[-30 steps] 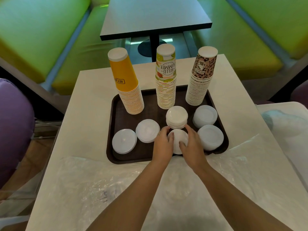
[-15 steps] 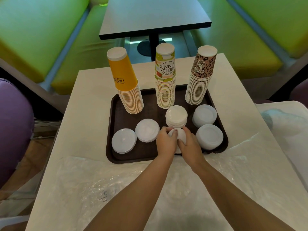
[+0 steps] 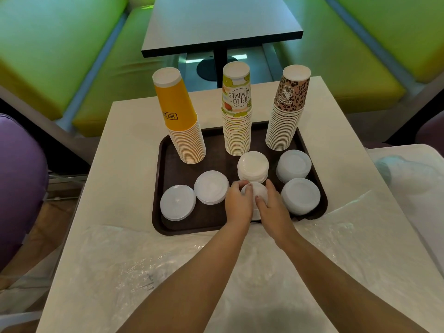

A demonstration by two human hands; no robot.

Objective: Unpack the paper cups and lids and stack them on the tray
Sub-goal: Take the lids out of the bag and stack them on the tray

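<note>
Where my two hands meet at the tray's near middle, I log one small white lid stack (image 3: pixel 258 195): left hand (image 3: pixel 238 203) and right hand (image 3: pixel 271 205) curl round it from either side, hiding most of it. Brown tray (image 3: pixel 168 227), on the pale bench (image 3: pixel 129 145). Touching behind: cream lid stack (image 3: pixel 252 164). Right: two translucent lid stacks (image 3: pixel 293 163) (image 3: pixel 300 196). Left: two more (image 3: pixel 211 187) (image 3: pixel 177 202), overlapping. Rear row, upside down: yellow cups (image 3: pixel 180 116), "Hello Summer" cups (image 3: pixel 236 111), leopard cups (image 3: pixel 287 109). Clear plastic wrap (image 3: pixel 134 258) covers the bench's near end.
</note>
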